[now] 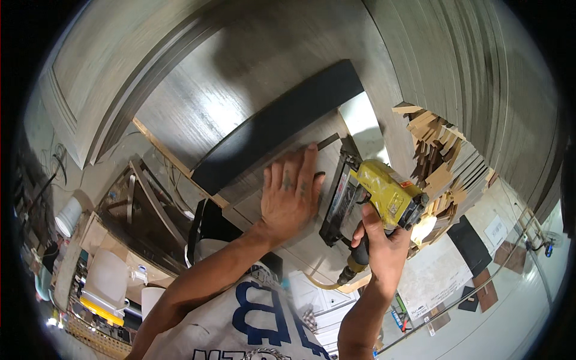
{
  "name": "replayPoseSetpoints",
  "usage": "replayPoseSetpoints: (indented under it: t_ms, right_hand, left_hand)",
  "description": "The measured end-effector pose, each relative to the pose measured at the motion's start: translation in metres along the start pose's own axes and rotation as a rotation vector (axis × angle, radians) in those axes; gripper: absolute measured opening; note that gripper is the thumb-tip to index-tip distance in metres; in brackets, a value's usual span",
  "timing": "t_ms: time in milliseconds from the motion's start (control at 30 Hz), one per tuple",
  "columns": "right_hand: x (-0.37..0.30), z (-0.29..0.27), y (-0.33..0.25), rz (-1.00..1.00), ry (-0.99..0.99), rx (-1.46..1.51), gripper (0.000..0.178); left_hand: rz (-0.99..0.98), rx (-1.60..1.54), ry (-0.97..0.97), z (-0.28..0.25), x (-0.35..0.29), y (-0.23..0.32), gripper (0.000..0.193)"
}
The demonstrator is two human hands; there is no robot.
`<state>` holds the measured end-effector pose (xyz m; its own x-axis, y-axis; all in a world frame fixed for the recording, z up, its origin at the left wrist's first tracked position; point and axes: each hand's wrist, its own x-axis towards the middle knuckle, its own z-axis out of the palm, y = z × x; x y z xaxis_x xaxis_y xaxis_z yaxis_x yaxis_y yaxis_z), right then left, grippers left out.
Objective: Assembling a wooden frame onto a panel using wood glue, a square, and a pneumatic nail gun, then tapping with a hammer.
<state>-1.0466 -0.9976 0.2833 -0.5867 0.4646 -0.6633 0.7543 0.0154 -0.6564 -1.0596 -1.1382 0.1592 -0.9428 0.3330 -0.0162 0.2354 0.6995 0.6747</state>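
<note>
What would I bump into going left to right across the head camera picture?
White cup → left hand → yellow nail gun → stacked wood strips → brown board piece at the lower right.

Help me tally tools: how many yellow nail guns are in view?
1: the yellow nail gun, gripped in the right hand, beside the left hand. Others may be hidden.

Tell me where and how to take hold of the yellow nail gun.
The dark handle of the yellow nail gun looks best, approached from the right, as the right hand does: it is slimmer than the bulky head, and the long magazine lies along its left side.
</note>
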Motion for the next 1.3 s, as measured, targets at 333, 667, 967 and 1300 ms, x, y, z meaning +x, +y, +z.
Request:
replayPoseSetpoints:
  t_ms: [333, 667, 967, 1300]
  right_hand:
    - [-0.007, 0.009, -0.005, -0.017, 0.046, -0.031, 0.021]
    - [-0.007, 0.022, -0.016, 0.005, 0.011, -0.107, 0.02]
    - [-0.006, 0.026, -0.017, 0.006, 0.034, -0.142, 0.021]
    - [-0.007, 0.026, -0.014, -0.067, 0.094, -0.145, 0.017]
  left_hand:
    - [0.012, 0.016, 0.048, 0.002, -0.002, -0.003, 0.058]
    - [-0.006, -0.024, 0.014, 0.0, -0.002, 0.0, 0.066]
    - [0.015, -0.019, 0.044, 0.001, -0.002, -0.003, 0.067]
    - [-0.059, -0.005, -0.072, -0.003, -0.004, 0.008, 0.065]
